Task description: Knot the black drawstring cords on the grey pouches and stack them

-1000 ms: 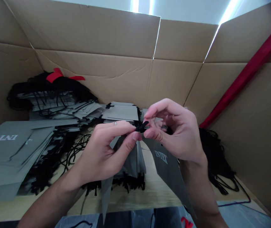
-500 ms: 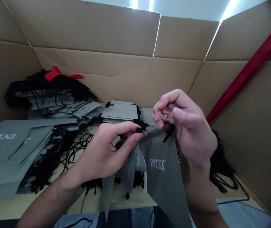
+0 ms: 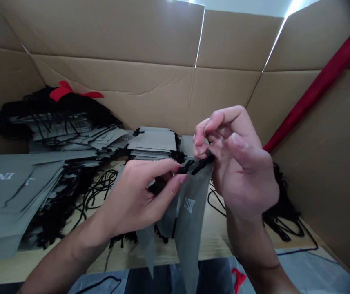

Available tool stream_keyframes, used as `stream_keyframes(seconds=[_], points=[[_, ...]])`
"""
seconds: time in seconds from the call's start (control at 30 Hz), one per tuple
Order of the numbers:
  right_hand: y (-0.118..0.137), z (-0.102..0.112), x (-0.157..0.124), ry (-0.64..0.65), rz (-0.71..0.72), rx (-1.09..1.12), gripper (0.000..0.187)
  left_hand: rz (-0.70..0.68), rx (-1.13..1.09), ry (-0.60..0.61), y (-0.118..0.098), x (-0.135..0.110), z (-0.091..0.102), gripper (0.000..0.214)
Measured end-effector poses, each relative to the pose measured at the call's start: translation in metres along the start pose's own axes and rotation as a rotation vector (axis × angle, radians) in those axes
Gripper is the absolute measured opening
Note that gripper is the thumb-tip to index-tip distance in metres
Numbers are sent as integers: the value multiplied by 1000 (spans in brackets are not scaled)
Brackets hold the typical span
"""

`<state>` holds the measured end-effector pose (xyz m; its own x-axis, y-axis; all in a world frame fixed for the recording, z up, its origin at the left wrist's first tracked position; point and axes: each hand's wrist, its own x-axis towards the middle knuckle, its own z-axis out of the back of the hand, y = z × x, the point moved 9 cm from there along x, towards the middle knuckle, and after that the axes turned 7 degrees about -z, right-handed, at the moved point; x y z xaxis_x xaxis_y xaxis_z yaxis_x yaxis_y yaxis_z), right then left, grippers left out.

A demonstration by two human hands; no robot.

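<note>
A grey fabric bag with a white INTEX print hangs edge-on between my hands, reaching below the table edge. My left hand pinches a short black cord end at the bag's upper left, between thumb and forefinger. At the top right corner, the curled fingers of my right hand hold the bag by its black cord, the thumb standing apart. A second grey flap hangs below my left hand; whether it belongs to the same bag I cannot tell.
Grey INTEX bags with black cord ends are piled at the left. Stacked bags stand at the back, beside loose black cords. More black cord lies at the right. Cardboard walls enclose the table.
The bag has swung from facing me to nearly edge-on. My right hand has moved slightly left and up, bringing its cord close to the one in my left hand.
</note>
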<state>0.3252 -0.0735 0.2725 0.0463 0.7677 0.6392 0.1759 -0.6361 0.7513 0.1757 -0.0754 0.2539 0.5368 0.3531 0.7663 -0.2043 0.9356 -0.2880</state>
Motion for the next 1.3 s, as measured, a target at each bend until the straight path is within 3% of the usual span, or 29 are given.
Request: stream_keyframes(seconds=[0.27,0.7,1.07,1.3], points=[[-1,3,2,-74,-13,21,18,-66,13,-42,-3,-2,1,7],[-4,2,3,-44,-7,-18,17,-60,61,-16,-3,-5,-2,4],[-5,0,4,-36,14,-102,30,-65,68,-18,-6,-3,-4,3],[-6,0,4,-40,-12,-32,27,-82,69,-21,-7,-4,-4,3]])
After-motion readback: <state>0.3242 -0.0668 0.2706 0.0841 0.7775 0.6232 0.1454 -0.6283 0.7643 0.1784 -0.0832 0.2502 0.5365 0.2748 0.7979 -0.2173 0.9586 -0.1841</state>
